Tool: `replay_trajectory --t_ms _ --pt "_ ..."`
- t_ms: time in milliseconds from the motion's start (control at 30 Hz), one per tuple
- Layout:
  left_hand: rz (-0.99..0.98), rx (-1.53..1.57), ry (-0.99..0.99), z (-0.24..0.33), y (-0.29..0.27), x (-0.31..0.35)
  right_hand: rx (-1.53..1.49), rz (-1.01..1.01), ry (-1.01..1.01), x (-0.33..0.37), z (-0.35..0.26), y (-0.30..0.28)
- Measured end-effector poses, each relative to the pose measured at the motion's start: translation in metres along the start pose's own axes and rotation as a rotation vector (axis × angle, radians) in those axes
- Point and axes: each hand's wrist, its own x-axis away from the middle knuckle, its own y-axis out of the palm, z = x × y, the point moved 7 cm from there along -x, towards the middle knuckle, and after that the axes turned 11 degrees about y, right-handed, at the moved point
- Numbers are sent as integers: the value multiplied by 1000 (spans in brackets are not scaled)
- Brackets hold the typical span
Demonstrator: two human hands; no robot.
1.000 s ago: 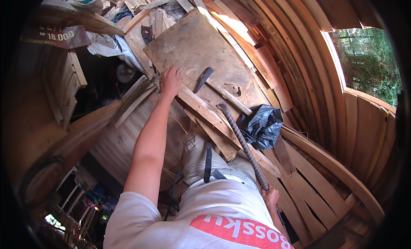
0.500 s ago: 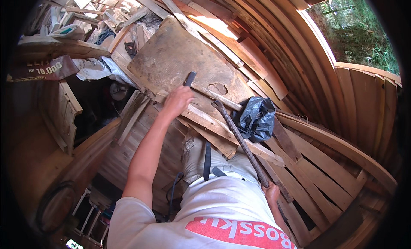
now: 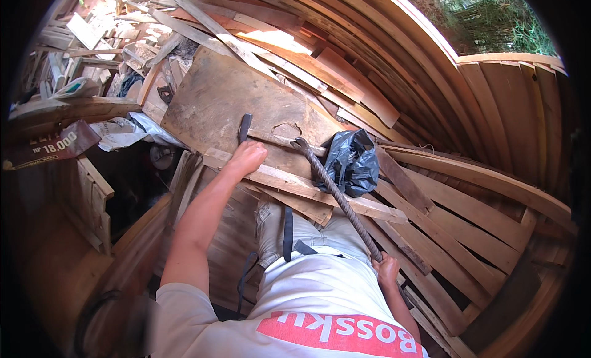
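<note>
My left hand (image 3: 249, 157) is closed in a fist over the narrow wooden plank (image 3: 289, 181) in front of me; what its fingers hold, if anything, is hidden. Just beyond it lies a hammer (image 3: 245, 128), its dark head by my knuckles and its wooden handle reaching right across the worn board (image 3: 215, 93). A dark ribbed steel bar (image 3: 337, 192) slants from the board down to my right side. My right hand (image 3: 386, 269) is wrapped round its lower end. The bar's upper tip is slightly bent and rests near the hammer handle.
A black plastic bag (image 3: 354, 164) sits right of the bar, over the end of the hammer handle. Loose wooden slats (image 3: 468, 235) spread at the right. Scrap wood (image 3: 92, 50) is heaped at the far left, above a dark opening (image 3: 138, 173).
The whole view has shifted, so most things sit further left. My left fist has slid slightly right along the plank. My right hand still grips the steel bar.
</note>
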Motion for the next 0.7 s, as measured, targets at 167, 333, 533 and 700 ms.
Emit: replay_trajectory --t_ms 167,333,533,700 --pt "-61 161 -130 -5 -1 -4 -39 5 9 5 5 3" --pt "173 497 -239 20 -46 -25 -119 -10 3 6 22 12" --pt "455 978 -237 76 -69 -77 -253 -9 19 4 43 24" --pt "447 1240 -379 104 -53 -119 -349 34 67 3 60 28"
